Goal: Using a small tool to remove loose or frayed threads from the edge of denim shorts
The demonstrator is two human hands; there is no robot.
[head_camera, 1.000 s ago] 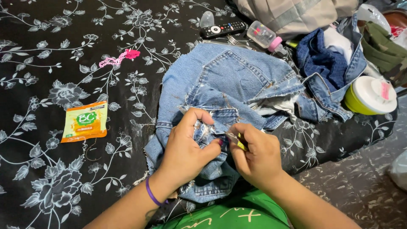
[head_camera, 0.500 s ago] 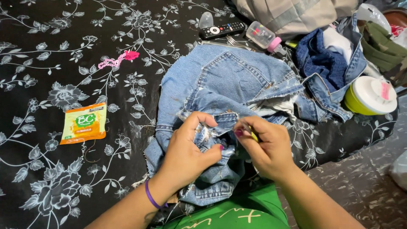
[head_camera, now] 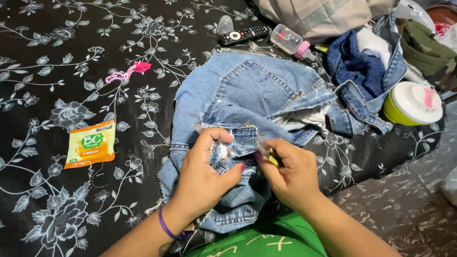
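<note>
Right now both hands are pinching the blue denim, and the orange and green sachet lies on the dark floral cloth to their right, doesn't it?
Not quite: the head view shows the sachet lying left of the left hand and right hand, not right. They do pinch the denim.

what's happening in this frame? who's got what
A person has light blue jeans spread on a black floral cloth. The left hand pinches a frayed spot of the denim. The right hand works at the same spot, gripping a small yellow tool, mostly hidden. An orange sachet, a remote, a baby bottle and a green tub with a white lid lie around, untouched.
</note>
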